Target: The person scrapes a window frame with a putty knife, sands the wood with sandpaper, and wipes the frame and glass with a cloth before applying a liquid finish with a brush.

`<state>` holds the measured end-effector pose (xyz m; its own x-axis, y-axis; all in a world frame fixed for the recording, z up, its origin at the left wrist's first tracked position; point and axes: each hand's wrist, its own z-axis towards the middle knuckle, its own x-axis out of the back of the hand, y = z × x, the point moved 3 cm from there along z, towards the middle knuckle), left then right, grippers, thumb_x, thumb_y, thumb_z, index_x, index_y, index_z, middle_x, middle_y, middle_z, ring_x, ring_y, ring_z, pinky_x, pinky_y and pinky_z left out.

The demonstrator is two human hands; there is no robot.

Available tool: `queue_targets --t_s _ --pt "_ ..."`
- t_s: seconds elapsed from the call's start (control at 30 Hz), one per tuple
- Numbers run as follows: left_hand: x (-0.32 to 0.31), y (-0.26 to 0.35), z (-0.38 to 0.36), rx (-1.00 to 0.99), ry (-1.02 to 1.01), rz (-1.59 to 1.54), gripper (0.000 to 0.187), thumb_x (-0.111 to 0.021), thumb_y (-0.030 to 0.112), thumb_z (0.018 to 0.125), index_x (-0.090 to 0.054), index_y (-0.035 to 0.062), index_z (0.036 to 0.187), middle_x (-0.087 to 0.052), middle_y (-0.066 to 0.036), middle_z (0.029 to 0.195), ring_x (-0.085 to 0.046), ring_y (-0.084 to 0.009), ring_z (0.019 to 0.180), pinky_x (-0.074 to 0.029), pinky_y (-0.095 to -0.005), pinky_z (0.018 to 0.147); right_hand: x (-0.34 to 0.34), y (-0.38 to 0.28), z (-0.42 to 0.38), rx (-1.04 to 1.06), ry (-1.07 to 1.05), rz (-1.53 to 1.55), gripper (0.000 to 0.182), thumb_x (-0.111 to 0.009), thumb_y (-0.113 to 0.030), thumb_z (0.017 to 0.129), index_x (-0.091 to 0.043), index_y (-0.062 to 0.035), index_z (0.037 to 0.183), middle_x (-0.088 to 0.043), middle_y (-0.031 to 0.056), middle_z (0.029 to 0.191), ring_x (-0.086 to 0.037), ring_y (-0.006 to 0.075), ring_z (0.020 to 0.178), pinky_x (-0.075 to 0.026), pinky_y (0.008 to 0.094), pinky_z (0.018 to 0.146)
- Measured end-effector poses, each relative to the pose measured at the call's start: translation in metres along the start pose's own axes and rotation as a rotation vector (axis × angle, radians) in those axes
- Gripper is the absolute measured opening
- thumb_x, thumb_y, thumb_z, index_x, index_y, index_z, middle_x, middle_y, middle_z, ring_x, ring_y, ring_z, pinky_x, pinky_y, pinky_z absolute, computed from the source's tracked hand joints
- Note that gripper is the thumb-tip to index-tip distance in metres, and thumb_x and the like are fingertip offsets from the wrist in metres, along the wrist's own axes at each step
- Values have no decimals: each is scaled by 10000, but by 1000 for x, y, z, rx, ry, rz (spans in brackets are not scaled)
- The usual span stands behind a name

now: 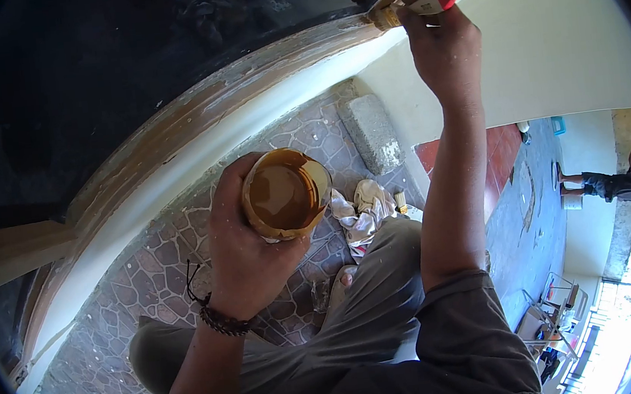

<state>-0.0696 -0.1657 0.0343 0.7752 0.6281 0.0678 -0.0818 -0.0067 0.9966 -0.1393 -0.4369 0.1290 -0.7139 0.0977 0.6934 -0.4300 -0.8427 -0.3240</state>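
My left hand (251, 241) is wrapped round a cup of brown paint (283, 195), held up over the stone floor. Brown streaks coat the cup's inner wall and rim. My right hand (447, 44) reaches up and grips a paintbrush (428, 5) with a pale, red-tipped handle. Its bristles touch the wooden window frame (236, 83) near the corner by the wall. The frame is brown with worn, pale patches, and dark glass (92, 82) lies beyond it.
A crumpled cloth (366, 211) and another brush (400, 202) lie by my leg. A concrete block (372, 134) rests against the wall (544, 46). At the far right stand another person (618, 184) and a folding metal frame (558, 310).
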Motion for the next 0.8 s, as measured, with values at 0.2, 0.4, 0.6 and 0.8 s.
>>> queue_targets --t_s 0.2,0.4,0.6,0.8 --pt "0 -1 -1 43 -9 -15 690 -821 63 661 -490 56 1266 -625 -69 1169 -626 -174 1093 -502 -327 956 -9 -8 -6 3 -86 52 136 -672 -96 811 -673 -11 918 -705 164 790 -701 330 752 -552 382 690" --pt "0 0 0 21 -19 3 689 -813 61 668 -486 57 1274 -619 -68 1182 -622 -178 1106 -500 -331 966 -6 6 -1 59 37 -6 138 -668 -92 806 -670 0 910 -701 166 772 -697 338 732 -552 381 667" --pt "-1 3 -1 21 -16 -12 698 -815 55 665 -485 58 1279 -619 -70 1183 -621 -183 1113 -499 -333 974 -6 1 -3 30 -40 -45 154 -664 -111 811 -675 -1 919 -698 179 787 -690 349 718 -551 390 672" --pt "0 2 -1 13 -31 5 707 -814 37 661 -481 59 1283 -617 -69 1189 -619 -184 1122 -498 -332 982 -5 5 -1 8 23 -25 165 -660 -131 823 -689 -16 938 -705 174 791 -697 337 734 -551 379 695"
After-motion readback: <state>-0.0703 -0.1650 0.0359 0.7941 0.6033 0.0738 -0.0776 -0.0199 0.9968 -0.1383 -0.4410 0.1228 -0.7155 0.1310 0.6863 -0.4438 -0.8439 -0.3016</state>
